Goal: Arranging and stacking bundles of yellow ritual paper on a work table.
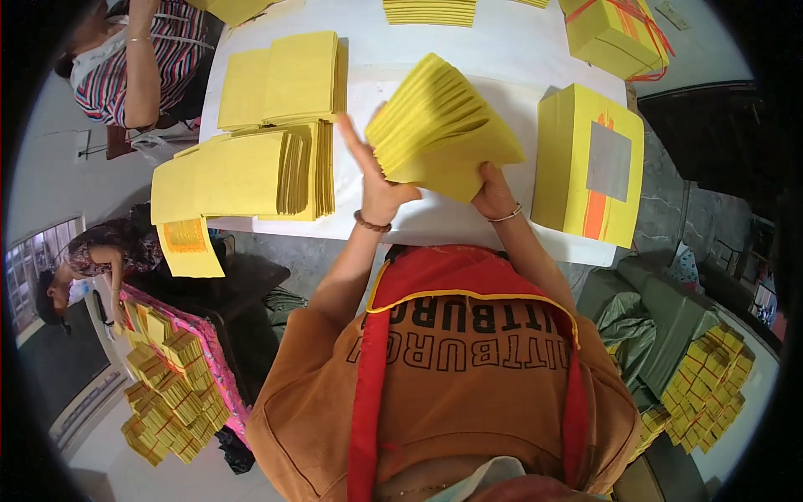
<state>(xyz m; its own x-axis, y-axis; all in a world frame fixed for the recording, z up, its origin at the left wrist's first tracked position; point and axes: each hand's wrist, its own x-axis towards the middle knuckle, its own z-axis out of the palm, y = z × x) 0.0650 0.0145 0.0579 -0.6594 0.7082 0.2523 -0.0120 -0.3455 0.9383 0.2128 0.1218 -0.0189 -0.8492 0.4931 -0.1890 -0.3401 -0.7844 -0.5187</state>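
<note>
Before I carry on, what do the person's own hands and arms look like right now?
Both are ungloved human hands. The left hand has a dark brown, beaded-looking bracelet at the wrist; the right hand has a slim, pale bangle. The forearms are bare, and orange-brown sleeves end around the elbows.

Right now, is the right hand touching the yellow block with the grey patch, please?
No, the right hand holds the fanned paper, apart from the block.

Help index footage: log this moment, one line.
fanned yellow paper stack: over white table; right hand: gripping; left hand: spread at stack's left edge
</note>
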